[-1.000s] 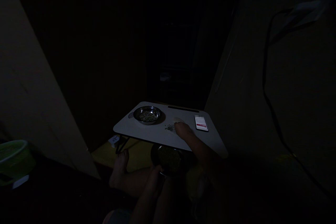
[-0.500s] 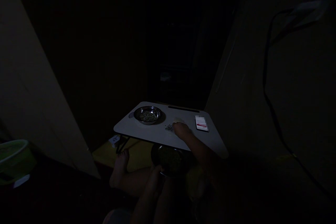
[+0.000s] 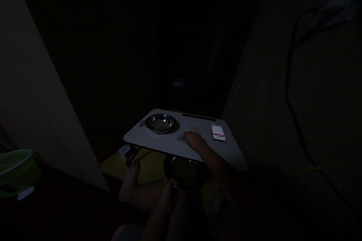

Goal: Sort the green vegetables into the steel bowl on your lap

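My right hand [image 3: 194, 140] rests on the white folding table [image 3: 152, 141], its fingers closed. Beside its fingertips lies a small greyish patch with dark specks [image 3: 181, 138]; whether it is between the fingers I cannot tell. Just behind the hand is a pale round shape [image 3: 195, 129]. My left hand [image 3: 169, 184] is closed on the near rim of a dark bowl [image 3: 166, 165] at my lap, partly under the table edge. Greenish contents [image 3: 183, 171] show dimly inside. On the table's left stands a shiny metal bowl [image 3: 173, 119] holding small pale pieces [image 3: 161, 124].
A phone [image 3: 218, 133] with a blurred screen lies on the table's right. My bare foot [image 3: 131, 175] is near the black table leg [image 3: 132, 154] and a small white box [image 3: 123, 151]. A green tub [image 3: 19, 171] stands far left. A cable [image 3: 291, 109] hangs on the right wall.
My right hand has shifted slightly left over the specked patch, which now looks more bunched and pale. The left hand stays at the bowl's rim. The view has moved a little.
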`<state>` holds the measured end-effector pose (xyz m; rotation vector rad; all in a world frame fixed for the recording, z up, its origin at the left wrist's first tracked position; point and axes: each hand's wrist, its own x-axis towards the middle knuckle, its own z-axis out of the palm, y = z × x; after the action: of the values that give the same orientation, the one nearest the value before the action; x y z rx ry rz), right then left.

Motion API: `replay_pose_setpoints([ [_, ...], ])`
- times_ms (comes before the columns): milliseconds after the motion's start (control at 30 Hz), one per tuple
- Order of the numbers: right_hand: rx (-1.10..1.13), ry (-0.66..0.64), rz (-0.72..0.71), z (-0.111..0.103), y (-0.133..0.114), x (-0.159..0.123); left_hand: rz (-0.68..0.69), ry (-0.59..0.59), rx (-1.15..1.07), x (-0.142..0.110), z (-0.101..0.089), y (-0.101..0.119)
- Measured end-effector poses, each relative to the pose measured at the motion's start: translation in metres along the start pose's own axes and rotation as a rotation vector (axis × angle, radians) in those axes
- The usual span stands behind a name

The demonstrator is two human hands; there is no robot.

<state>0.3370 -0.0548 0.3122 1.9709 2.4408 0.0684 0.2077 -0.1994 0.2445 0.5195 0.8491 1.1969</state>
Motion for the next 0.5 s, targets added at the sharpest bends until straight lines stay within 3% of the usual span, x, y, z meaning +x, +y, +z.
replay_pose_setpoints([
  [133,-0.007,0.012,-0.037,0.002,0.001,0.001,-0.021,-0.041,-0.006,0.0,-0.001,-0.001],
  [333,-0.03,0.029,-0.091,0.006,0.003,0.002,-0.01,0.013,0.008,0.004,-0.001,-0.004],
  [500,0.044,0.111,-0.088,0.002,0.007,0.003,0.058,0.047,0.058,0.005,-0.019,-0.007],
])
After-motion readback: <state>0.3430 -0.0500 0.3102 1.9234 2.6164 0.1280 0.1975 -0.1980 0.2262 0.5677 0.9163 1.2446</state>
